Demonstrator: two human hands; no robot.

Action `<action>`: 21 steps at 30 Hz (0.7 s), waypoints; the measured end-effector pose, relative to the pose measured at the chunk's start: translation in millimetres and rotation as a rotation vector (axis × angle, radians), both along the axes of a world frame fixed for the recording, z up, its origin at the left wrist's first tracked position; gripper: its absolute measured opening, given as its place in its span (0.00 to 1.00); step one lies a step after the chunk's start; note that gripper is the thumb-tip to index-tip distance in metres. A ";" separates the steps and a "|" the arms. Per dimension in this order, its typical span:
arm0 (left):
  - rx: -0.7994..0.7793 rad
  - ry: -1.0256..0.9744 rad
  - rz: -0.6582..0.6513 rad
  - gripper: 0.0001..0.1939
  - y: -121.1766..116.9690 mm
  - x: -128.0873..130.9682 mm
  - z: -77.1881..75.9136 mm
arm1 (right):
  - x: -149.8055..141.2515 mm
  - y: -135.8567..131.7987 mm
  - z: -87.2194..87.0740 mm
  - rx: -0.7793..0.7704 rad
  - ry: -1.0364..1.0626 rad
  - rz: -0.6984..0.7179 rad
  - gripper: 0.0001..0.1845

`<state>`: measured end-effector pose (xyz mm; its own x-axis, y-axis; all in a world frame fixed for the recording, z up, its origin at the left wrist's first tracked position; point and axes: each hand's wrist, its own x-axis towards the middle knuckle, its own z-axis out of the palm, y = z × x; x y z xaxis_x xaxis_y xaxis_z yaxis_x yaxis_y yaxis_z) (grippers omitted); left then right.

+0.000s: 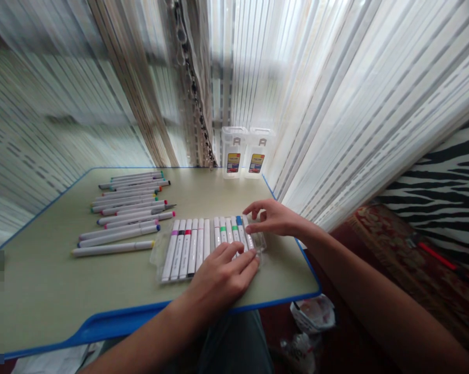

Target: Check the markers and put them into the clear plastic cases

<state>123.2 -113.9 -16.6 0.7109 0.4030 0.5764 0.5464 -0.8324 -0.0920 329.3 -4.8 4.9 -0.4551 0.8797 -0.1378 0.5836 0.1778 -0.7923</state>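
A clear plastic marker case [158, 254] lies spread open on the table, with white markers [185, 249] side by side in both halves. Several show coloured bands: purple, black, red, green and blue. My left hand [229, 270] lies over the lower part of the right half, its fingers stretched across the markers and covering some of them. At the upper right corner of the case is my right hand [271, 218], thumb and forefinger apart. Its thumb tip touches or nearly touches the upper end of the rightmost marker [248, 236].
Loose markers [117, 248] with coloured ends lie in a rough column left of the case. Two clear upright cases [233, 150] with labels stand at the table's back edge. The table [55, 280] has a blue rim; string curtains hang behind. Plastic bags [314, 314] lie on the floor.
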 end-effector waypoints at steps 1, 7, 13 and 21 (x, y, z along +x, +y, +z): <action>0.002 -0.001 0.000 0.11 0.1 0.1 0.0 | 0.0 0.4 0.1 -0.006 0.006 0.005 0.28; -0.013 0.011 0.009 0.11 -0.1 1.1 -0.8 | 2.0 3.2 -2.4 0.007 -0.007 0.040 0.26; -0.022 0.009 0.006 0.11 0.0 1.1 -1.7 | 2.3 3.9 -1.7 0.012 -0.025 0.050 0.26; -0.053 -0.009 -0.008 0.08 0.4 3.0 -4.7 | 1.2 1.7 0.7 0.030 -0.054 0.041 0.27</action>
